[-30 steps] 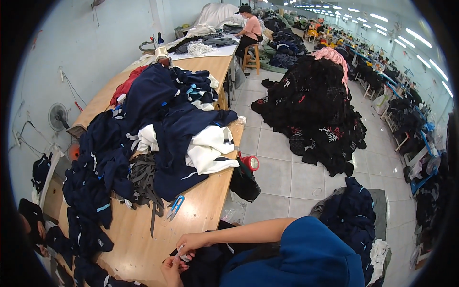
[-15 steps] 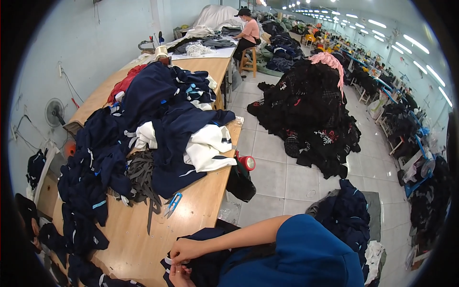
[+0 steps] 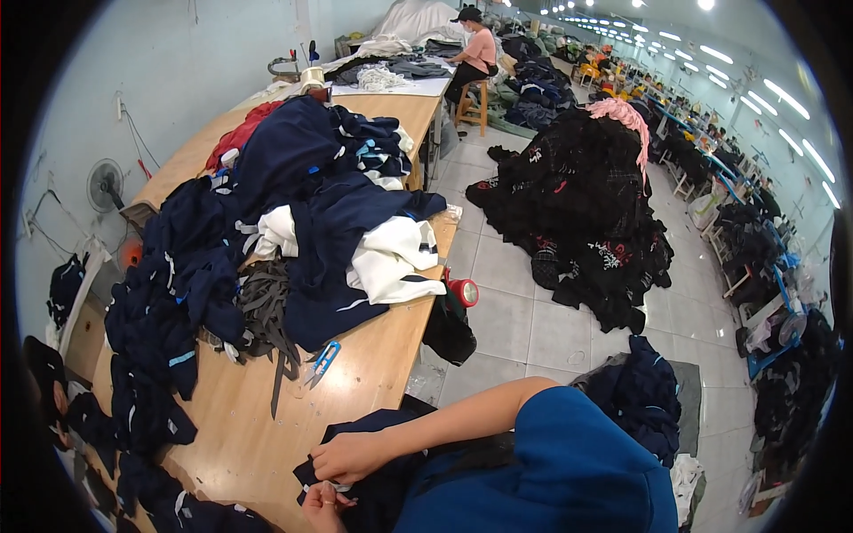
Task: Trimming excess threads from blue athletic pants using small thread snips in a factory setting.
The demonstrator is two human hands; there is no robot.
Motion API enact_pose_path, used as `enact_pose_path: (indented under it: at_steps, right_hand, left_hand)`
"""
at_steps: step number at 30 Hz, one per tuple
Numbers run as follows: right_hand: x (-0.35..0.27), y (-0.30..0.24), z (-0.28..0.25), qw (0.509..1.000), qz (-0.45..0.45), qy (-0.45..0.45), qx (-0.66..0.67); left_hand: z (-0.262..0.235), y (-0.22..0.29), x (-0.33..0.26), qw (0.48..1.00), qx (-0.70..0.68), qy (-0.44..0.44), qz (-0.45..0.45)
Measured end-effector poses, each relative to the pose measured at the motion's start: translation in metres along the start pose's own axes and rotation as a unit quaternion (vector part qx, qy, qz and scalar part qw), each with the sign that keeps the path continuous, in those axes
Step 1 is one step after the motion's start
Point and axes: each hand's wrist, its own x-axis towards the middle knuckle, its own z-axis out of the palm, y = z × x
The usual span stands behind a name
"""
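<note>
At the near edge of the table, both my hands are closed on a dark navy garment [image 3: 382, 497] spread under them and over my lap. My right hand [image 3: 349, 457] reaches in from the right, fingers pinching the cloth by a small pale strip. Just below it my left hand [image 3: 322, 509], with a ring on one finger, pinches the same spot; its lower part runs out of the picture. Blue-handled thread snips [image 3: 324, 362] lie on the wood a little beyond my hands. Grey fabric strips [image 3: 267, 311] are bunched to the left of the snips.
Navy garments [image 3: 195, 275] with white pieces [image 3: 391, 258] heap over the wooden table [image 3: 240, 444]. A red-lidded container [image 3: 463, 292] stands by its right edge. Black garments [image 3: 577, 213] pile on the tiled floor. Farther back, a person in pink [image 3: 478, 51] sits on a stool.
The view has shifted slightly. My hands keep hold of the navy garment, and the white strip between them now shows less, with the right hand's fingers curled tighter over it.
</note>
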Motion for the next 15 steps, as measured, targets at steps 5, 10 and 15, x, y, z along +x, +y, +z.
enact_pose_path:
  at_steps: [5,10,15]
  right_hand:
    - [-0.005,-0.005,0.001,0.996,0.063,0.039,0.044]
    - [-0.005,-0.014,-0.002,0.996,0.081,0.038,0.025]
    - [-0.009,-0.015,-0.001,0.994,0.072,0.077,0.017]
  left_hand:
    - [0.028,0.032,-0.007,0.9,0.391,0.156,0.11]
    - [0.017,0.009,-0.005,0.87,0.425,0.14,0.207]
    - [-0.009,-0.003,0.004,0.959,-0.25,-0.063,-0.12]
